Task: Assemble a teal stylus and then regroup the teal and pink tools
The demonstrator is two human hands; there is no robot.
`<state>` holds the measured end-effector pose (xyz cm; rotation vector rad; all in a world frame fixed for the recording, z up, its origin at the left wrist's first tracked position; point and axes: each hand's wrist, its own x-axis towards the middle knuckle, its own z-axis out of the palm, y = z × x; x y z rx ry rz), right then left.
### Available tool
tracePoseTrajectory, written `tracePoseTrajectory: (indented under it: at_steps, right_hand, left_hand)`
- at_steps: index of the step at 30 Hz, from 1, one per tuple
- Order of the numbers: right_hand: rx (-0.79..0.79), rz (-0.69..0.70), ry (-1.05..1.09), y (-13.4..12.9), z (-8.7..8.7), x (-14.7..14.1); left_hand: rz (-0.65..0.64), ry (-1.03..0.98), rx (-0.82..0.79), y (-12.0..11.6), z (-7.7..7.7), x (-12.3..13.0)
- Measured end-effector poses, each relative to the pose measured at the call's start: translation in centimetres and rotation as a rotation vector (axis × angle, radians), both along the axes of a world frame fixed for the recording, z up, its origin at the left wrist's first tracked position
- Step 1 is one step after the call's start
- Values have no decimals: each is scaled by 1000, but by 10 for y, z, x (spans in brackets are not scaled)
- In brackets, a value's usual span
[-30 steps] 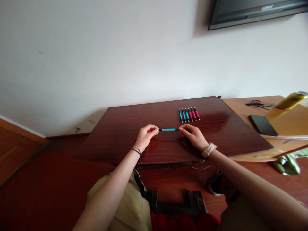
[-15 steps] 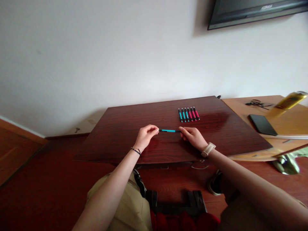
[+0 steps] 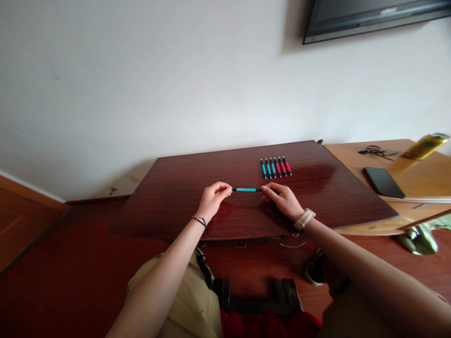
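A blue and black pen (image 3: 245,189) lies level between my two hands, above the dark wooden table (image 3: 197,173). My left hand (image 3: 214,197) pinches its left end between thumb and fingers. At the other end, my right hand (image 3: 281,199) is closed on the black part. Beyond my right hand, a row of several pens (image 3: 276,167) rests side by side on the table, blue ones to the left and pink ones to the right.
To the right stands a lighter wooden desk (image 3: 347,159) bearing a black phone (image 3: 383,182), a dark coiled cord (image 3: 376,151) and a yellow can (image 3: 425,146). A television (image 3: 373,21) hangs on the wall above. My legs and a dark-framed red seat are below the table's front edge.
The pen has turned about its long axis, so a pale marking now shows on its blue barrel and the black clip no longer does. Both hands keep nearly the same place.
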<state>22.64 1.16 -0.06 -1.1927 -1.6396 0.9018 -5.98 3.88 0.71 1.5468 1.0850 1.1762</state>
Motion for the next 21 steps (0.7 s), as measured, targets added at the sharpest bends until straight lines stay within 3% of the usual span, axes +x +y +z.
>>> tracePoseTrajectory:
  at_steps: [16,21]
  right_hand:
    - [3,-11,-1,1,-2,1]
    - [19,-30,22,2,-3,1]
  left_hand:
    - [-11,22,-4,-3,5,2]
    - [-70,19,-31,-5,6,3]
